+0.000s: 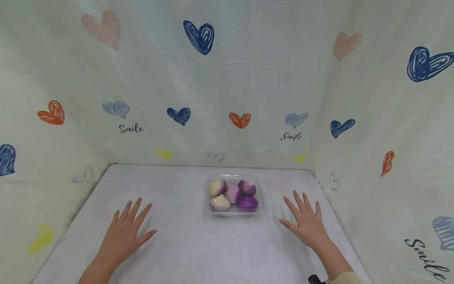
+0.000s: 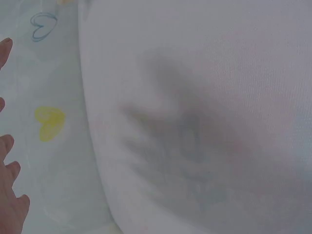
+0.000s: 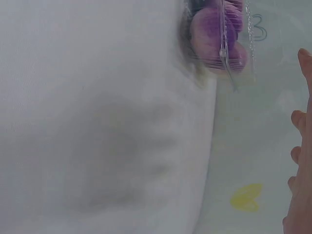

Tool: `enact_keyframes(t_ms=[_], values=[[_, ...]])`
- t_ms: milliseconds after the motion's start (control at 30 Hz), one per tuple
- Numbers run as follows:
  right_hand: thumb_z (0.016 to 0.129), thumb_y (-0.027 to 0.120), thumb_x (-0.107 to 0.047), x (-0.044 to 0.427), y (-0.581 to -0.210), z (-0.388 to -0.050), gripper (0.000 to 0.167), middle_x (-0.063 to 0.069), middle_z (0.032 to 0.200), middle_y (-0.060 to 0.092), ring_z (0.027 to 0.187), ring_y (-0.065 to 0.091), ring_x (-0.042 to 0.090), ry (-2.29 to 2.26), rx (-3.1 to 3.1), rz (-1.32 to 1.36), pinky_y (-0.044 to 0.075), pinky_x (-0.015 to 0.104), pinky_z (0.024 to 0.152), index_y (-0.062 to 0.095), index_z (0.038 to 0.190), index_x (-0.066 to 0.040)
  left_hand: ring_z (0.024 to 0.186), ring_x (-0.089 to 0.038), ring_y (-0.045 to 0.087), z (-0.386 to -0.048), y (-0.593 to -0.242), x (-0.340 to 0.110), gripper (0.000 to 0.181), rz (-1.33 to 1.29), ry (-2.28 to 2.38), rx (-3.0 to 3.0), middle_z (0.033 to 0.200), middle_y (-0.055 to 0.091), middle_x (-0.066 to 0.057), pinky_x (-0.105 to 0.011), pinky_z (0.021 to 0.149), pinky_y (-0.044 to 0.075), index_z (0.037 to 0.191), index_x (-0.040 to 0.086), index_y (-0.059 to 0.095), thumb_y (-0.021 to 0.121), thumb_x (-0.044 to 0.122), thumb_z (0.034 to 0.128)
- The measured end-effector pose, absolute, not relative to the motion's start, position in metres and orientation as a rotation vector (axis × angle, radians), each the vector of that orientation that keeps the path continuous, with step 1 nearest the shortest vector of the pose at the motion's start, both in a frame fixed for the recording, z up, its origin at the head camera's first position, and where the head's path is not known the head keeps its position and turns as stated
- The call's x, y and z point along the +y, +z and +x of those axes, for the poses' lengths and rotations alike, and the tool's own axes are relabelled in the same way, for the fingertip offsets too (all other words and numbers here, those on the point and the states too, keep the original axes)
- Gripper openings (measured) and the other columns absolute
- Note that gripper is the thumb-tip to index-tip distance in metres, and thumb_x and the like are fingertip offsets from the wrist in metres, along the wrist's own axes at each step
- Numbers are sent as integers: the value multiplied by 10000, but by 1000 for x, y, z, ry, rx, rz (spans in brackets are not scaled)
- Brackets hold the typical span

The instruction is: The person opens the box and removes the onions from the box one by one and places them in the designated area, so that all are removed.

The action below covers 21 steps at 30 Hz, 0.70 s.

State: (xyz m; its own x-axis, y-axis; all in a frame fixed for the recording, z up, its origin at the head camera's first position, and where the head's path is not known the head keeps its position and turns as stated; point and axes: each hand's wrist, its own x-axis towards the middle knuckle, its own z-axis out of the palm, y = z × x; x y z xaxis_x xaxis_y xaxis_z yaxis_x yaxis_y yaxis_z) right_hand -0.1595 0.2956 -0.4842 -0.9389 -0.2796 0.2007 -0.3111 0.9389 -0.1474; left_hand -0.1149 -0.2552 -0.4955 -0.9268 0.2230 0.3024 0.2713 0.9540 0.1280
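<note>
The clear plastic box [image 1: 235, 213] is sitting just right of the middle of the head frame, toward the far edge of the white tabletop [image 1: 177, 244], and the purple-and-white onions [image 1: 233, 193] are resting inside it. The left hand [image 1: 124, 236] is hovering at the lower left with its fingers spread, and the right hand [image 1: 306, 221] is hovering at the lower right, spread likewise; neither is touching the box or holding anything. The likeliest trouble, as I am judging it, is the thin plastic buckling under a hard squeeze, or the box skidding on the smooth-looking surface under a one-sided push. A lid that is not latching (whether it is fastened, the pictures are not showing clearly) could be letting go when lifted, and the rounded onions could then be rolling out. Counting up, one box is holding five onions, two in the left column, one in the middle and two on the right; two hands are showing, and one sleeve [image 1: 344, 278] is peeking in at the lower right.
</note>
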Motion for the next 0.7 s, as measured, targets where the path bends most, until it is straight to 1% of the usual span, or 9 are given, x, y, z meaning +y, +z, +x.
enact_keyframes(t_ms=[67, 233, 300, 400, 600, 700], values=[[896, 569, -605, 295, -485, -159, 775, 157, 1599, 159, 1439, 76, 439, 280, -2921, 444, -32, 718, 1050, 359, 1518, -192, 1401, -446, 215, -114, -497, -255, 804, -370, -245, -2817, 1536, 290, -213, -666, 1085, 118, 1449, 108, 436, 725, 504, 812], [900, 575, -589, 294, -486, -157, 769, 155, 1603, 141, 1445, 55, 429, 314, -2931, 431, -51, 710, 1052, 361, 1516, -181, 1436, -414, 145, -113, -499, -252, 803, -384, -263, -2815, 1546, 271, -210, -625, 1116, 14, 1463, 116, 415, 714, 504, 826], [903, 573, -586, 294, -486, -158, 765, 155, 1604, 138, 1448, 47, 423, 320, -2930, 428, -52, 708, 1054, 359, 1517, -183, 1435, -412, 151, -114, -500, -250, 798, -382, -266, -2813, 1546, 273, -207, -615, 1120, 3, 1462, 119, 418, 712, 504, 827], [907, 565, -587, 293, -488, -158, 761, 152, 1605, 134, 1448, 44, 422, 338, -2929, 423, -51, 706, 1055, 354, 1519, -188, 1419, -426, 186, -115, -500, -247, 789, -379, -280, -2809, 1539, 286, -210, -632, 1114, 35, 1450, 113, 431, 714, 502, 825], [913, 571, -564, 289, -491, -158, 756, 157, 1605, 134, 1445, 52, 428, 421, -2930, 407, -27, 715, 1050, 357, 1517, -164, 1358, -461, 275, -118, -502, -239, 773, -379, -313, -2801, 1501, 339, -225, -697, 1032, 201, 1421, 101, 466, 735, 486, 807], [911, 583, -551, 284, -491, -157, 760, 155, 1605, 138, 1451, 42, 412, 493, -2923, 405, -11, 711, 1054, 353, 1518, -155, 1332, -470, 309, -120, -503, -233, 775, -376, -342, -2801, 1484, 357, -226, -705, 993, 253, 1415, 91, 473, 753, 467, 798]])
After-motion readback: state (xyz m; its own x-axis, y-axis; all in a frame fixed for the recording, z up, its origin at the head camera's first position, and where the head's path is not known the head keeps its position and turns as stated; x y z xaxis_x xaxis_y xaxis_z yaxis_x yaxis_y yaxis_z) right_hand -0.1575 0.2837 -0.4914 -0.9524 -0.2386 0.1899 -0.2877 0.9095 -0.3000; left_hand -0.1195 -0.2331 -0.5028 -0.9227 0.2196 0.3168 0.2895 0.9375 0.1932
